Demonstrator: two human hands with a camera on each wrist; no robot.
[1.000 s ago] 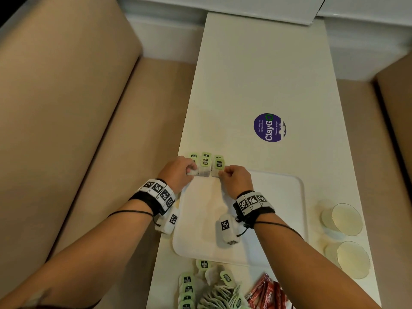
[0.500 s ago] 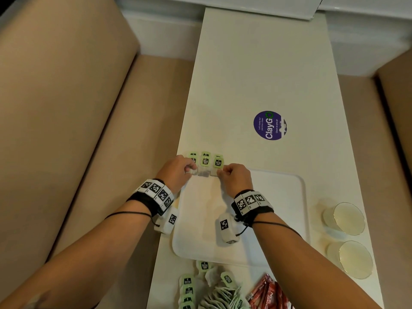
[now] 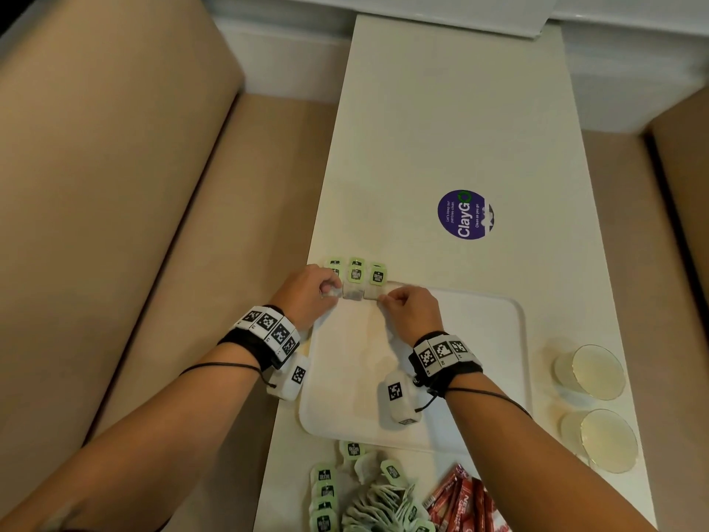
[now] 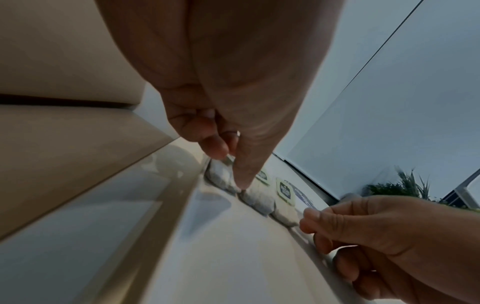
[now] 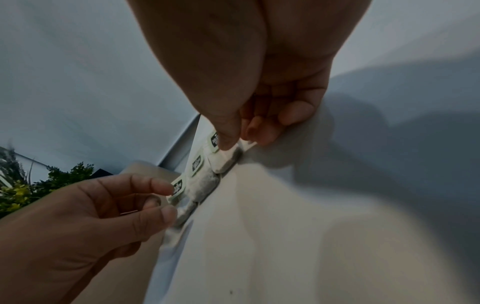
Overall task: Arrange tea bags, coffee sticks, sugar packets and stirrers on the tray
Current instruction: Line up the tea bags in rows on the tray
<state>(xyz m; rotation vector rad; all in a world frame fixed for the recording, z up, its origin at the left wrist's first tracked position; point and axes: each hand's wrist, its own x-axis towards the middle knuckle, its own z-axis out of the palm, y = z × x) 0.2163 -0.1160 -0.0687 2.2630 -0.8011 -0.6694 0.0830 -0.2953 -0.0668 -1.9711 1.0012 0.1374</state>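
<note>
My right hand pinched the rightmost small white paper tea bag between thumb and forefinger; my left hand pinched the leftmost tea bag likewise. Three bags sat side by side along the far rim of the flat white rectangular plastic tray, their green tags overhanging onto the white table. Risk noted: a tug on either end could skew the row or drag a bag off the rim. Open tray floor lay nearer me; the left table edge ran close.
</note>
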